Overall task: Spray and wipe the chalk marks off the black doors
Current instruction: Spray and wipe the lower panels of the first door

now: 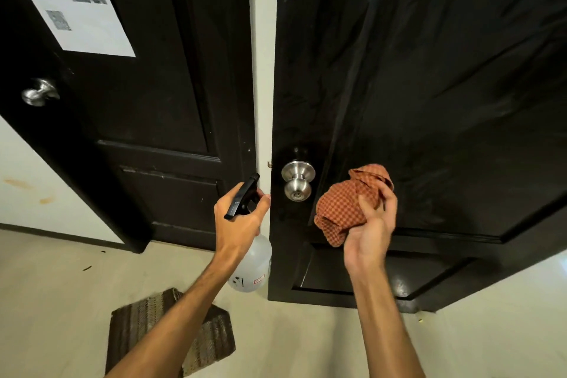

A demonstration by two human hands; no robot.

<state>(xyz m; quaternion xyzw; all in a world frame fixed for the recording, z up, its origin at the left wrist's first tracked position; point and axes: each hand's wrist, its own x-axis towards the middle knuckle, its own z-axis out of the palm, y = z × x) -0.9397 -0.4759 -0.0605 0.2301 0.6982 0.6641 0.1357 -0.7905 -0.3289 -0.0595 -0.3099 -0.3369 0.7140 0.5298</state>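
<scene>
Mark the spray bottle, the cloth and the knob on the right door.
spray bottle [256, 261]: head view, on its clear plastic body.
cloth [340, 205]: head view, on the middle of the bunched checked fabric.
knob [296, 189]: head view, on the round silver grip.

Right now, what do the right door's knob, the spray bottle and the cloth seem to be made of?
Knob: metal, probably brushed steel; silvery with soft highlights.
Spray bottle in the left hand: translucent whitish plastic body, matte black plastic trigger head.
Cloth gripped by the right hand: woven fabric, seemingly cotton; checked weave, crumpled in soft folds.
</scene>
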